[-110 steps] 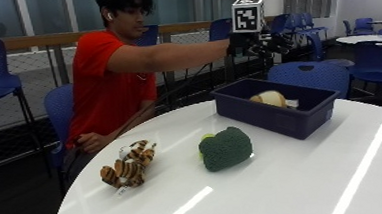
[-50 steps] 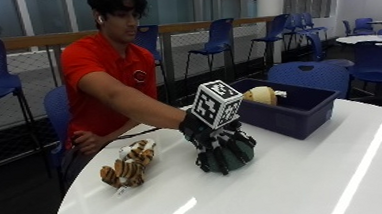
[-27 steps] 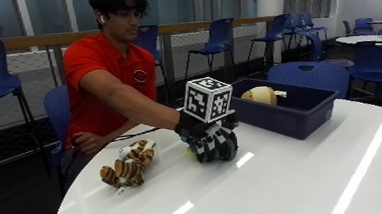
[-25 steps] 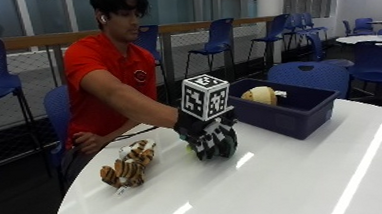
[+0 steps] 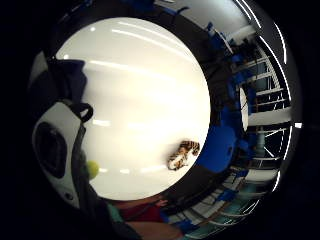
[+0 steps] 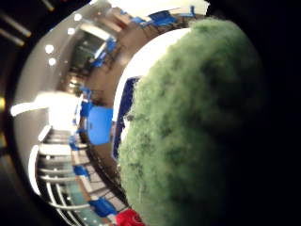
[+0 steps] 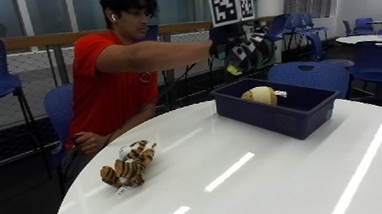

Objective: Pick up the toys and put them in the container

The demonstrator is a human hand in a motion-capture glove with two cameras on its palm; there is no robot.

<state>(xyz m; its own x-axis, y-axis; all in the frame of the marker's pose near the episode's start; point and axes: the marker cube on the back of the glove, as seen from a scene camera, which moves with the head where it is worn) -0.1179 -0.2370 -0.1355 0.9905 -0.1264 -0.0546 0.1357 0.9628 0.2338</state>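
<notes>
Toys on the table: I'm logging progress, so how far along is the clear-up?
Done: a tan toy already lies in the blue container. In hand: the gloved right hand holds the green plush toy raised above the container, not yet dropped. Left: the tiger toy lies on the white table.

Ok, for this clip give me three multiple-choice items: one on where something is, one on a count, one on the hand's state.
1. Where is the tiger toy?
A. in the blue container
B. on the white table, near the person
C. on a chair

2. How many toys lie in the blue container?
A. none
B. one
C. three

3. What is the gloved right hand doing?
A. resting flat on the table
B. gripping the green toy in the air above the container
C. hanging idle

Key: 1 B, it lies on the white table; 2 B, only a cream toy shows inside; 3 B, the fingers curl round green plush, raised over the container.
</notes>
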